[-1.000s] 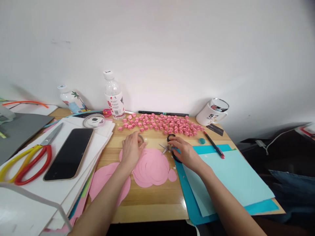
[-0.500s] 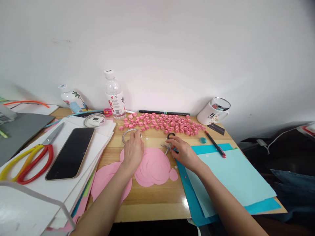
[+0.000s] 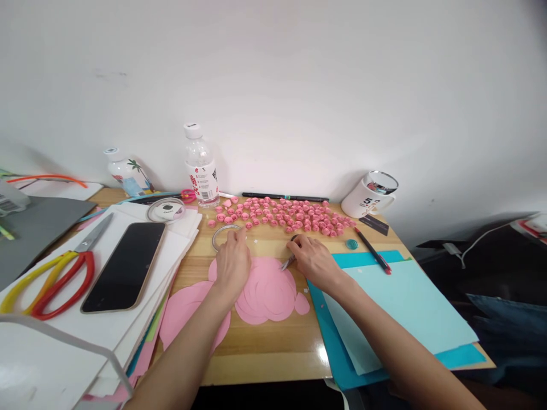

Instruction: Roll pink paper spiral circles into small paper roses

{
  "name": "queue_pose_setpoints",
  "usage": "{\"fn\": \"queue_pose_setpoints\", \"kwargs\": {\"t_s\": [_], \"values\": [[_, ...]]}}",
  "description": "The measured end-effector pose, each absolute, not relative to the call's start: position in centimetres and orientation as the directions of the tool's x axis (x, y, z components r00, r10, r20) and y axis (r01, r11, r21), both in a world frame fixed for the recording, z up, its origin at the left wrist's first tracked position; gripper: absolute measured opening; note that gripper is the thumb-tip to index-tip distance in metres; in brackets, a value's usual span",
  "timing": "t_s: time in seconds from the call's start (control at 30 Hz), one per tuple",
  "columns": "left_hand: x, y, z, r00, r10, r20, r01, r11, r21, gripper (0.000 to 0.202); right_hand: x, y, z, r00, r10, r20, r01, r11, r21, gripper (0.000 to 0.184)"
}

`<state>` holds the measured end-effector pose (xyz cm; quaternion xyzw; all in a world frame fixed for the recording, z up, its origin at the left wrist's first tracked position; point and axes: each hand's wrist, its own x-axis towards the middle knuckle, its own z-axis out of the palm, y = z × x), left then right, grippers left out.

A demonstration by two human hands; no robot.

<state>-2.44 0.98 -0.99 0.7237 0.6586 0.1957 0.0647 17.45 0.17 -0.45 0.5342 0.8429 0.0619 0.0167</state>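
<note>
Here, a wooden desk [image 3: 273, 347] is seen set against a white wall, and most of its right half is covered by light blue paper [image 3: 401, 313]. At about nine o'clock a stack of white sheets [image 3: 51, 336] is laid, on which a black phone [image 3: 123, 266] and red-and-yellow scissors [image 3: 51, 276] are rested. In the middle, a pile of pink paper circles [image 3: 267, 293] is pressed flat by the left hand [image 3: 233, 263], whose fingers are curled loosely and reach the clear ring [image 3: 222, 234] at twelve o'clock of the pile. At three o'clock of that hand, small scissors [image 3: 288, 262] are gripped by the right hand [image 3: 314, 259], closed around the handles, with the blade tips pointed onto the pink pile. Toward twelve o'clock, many small pink paper roses [image 3: 282, 215] are spread near the wall, flanked by a water bottle [image 3: 200, 168] and a white mug [image 3: 371, 196].
</note>
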Motion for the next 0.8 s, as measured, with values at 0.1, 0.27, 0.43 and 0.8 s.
{"fn": "queue_pose_setpoints", "kwargs": {"t_s": [0.1, 0.27, 0.43, 0.8], "values": [[-2.5, 0.9, -0.9, 0.048, 0.979, 0.196, 0.935, -0.114, 0.336, 0.040, 17.8, 0.3, 0.4, -0.438, 0.898, 0.032, 0.894, 0.431, 0.125, 0.037], [-2.6, 0.9, -1.0, 0.055, 0.975, 0.216, 0.940, -0.124, 0.318, 0.042, 21.5, -1.5, 1.6, -0.337, 0.923, 0.186, 0.941, 0.335, 0.047, 0.042], [-2.7, 1.0, -1.3, 0.073, 0.973, 0.219, 0.939, -0.141, 0.315, 0.038, 24.2, -4.7, -1.0, -0.229, 0.938, 0.259, 0.966, 0.252, -0.059, 0.038], [-2.8, 1.1, -1.0, 0.081, 0.982, 0.170, 0.925, -0.138, 0.354, 0.035, 23.0, -4.6, -5.3, -0.041, 0.840, 0.542, 0.960, 0.183, -0.210, 0.022]]}}
